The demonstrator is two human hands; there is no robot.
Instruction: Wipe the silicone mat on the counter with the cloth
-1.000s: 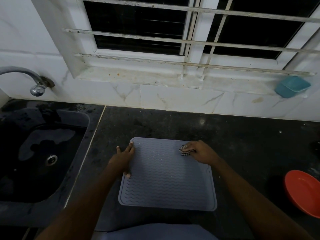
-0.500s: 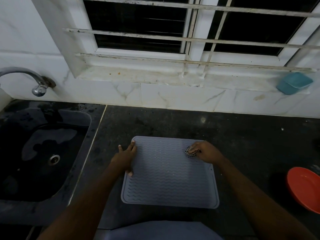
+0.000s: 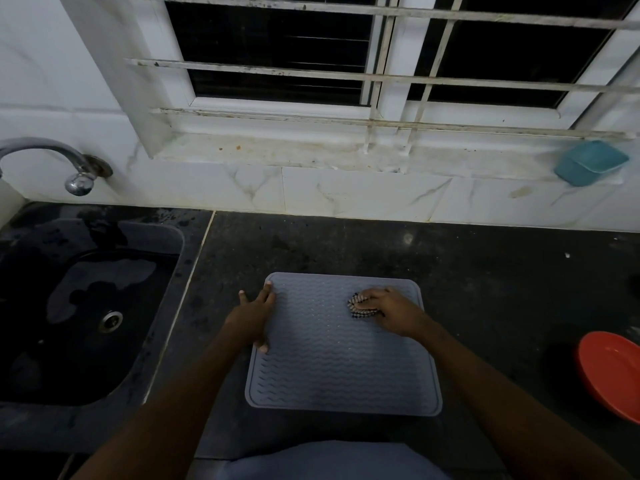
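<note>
A grey silicone mat (image 3: 332, 362) with a wavy ribbed surface lies flat on the dark counter (image 3: 485, 278). My left hand (image 3: 254, 317) rests with straight fingers on the mat's left edge, thumb on the mat. My right hand (image 3: 391, 310) grips a bunched black-and-white checked cloth (image 3: 360, 305) and presses it on the mat's upper right area. Most of the cloth is hidden under my fingers.
A dark sink (image 3: 79, 323) with a drain and a metal tap (image 3: 69, 164) sits to the left. A red bowl (image 3: 613, 375) stands at the counter's right edge. A teal container (image 3: 588, 162) sits on the window ledge.
My right hand with the cloth slid slightly right, then back left and a little nearer over the mat. My left hand stayed on the left edge.
</note>
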